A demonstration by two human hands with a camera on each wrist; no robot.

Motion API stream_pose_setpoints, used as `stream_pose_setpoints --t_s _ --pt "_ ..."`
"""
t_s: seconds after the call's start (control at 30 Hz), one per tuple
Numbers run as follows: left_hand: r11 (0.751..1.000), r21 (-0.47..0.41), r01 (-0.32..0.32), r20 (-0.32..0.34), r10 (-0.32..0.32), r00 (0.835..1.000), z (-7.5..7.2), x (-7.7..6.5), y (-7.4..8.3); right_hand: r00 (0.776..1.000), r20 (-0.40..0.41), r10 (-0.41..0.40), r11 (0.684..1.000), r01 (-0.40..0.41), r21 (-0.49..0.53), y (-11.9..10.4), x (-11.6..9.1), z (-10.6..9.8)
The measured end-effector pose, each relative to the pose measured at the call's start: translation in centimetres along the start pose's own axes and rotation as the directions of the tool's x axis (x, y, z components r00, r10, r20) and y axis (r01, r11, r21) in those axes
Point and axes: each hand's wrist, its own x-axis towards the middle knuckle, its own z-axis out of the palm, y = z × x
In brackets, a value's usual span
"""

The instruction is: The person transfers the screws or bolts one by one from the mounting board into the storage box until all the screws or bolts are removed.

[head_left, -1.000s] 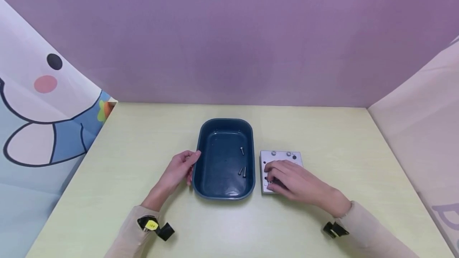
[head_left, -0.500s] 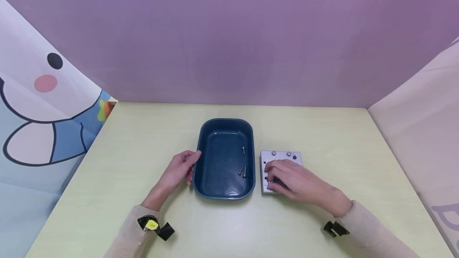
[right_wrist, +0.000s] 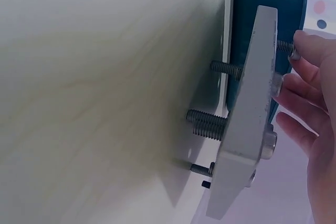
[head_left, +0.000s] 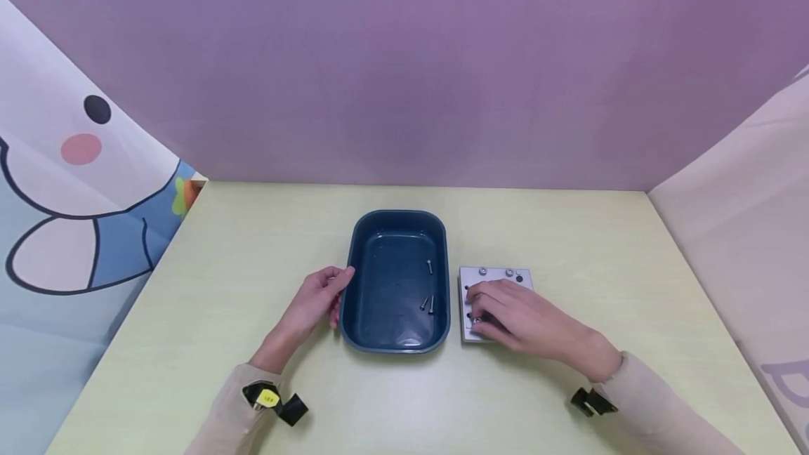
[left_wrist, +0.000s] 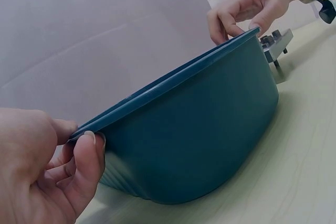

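Observation:
A deep dark-blue plastic tray (head_left: 392,286) sits mid-table, and my left hand (head_left: 319,293) pinches its left rim between thumb and fingers. To its right lies a silver metal plate (head_left: 468,279) with holes and several screws through it. My right hand (head_left: 521,318) covers much of the plate. In the right wrist view, thumb and fingertip pinch the head of a screw (right_wrist: 285,46) at one end of the plate, part of its threaded shank showing above the surface. Threaded ends (right_wrist: 210,124) of other screws stick out underneath, holding the plate above the table.
Inside the tray lie three loose screws, one farther back (head_left: 430,267) and two close together (head_left: 431,305) nearer the front. The pale wooden table (head_left: 392,406) meets a purple cloth backdrop (head_left: 404,90) behind, with printed cloth at the left side.
The rear screw in the tray has rolled slightly to the right. Both hands keep nearly the same positions, the left on the rim and the right at the plate.

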Motion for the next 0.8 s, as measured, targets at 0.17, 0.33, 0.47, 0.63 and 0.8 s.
stream_pose_setpoints --t_s 0.17,0.33,0.47,0.63,0.8 --pt "1.000 0.005 0.004 -0.007 -0.004 1.000 0.03 0.05 -0.05 1.000 0.009 0.007 1.000 -0.007 0.006 -0.04 0.05 -0.07" --pt "1.000 0.006 0.005 -0.010 -0.005 1.000 0.07 0.08 -0.06 1.000 0.020 0.016 1.000 -0.016 0.008 -0.11 0.14 -0.20" --pt "1.000 0.005 0.004 -0.007 -0.004 1.000 0.05 0.02 0.01 1.000 0.017 0.010 1.000 -0.010 -0.001 -0.11 0.18 -0.28" --pt "1.000 0.000 0.005 -0.006 -0.005 1.000 0.01 -0.03 0.02 1.000 -0.002 -0.016 1.000 0.016 -0.014 -0.02 0.27 -0.36" --pt "1.000 -0.001 0.005 -0.005 -0.005 1.000 0.00 -0.09 0.01 0.999 -0.019 -0.041 0.999 0.041 -0.030 0.00 0.48 -0.55"
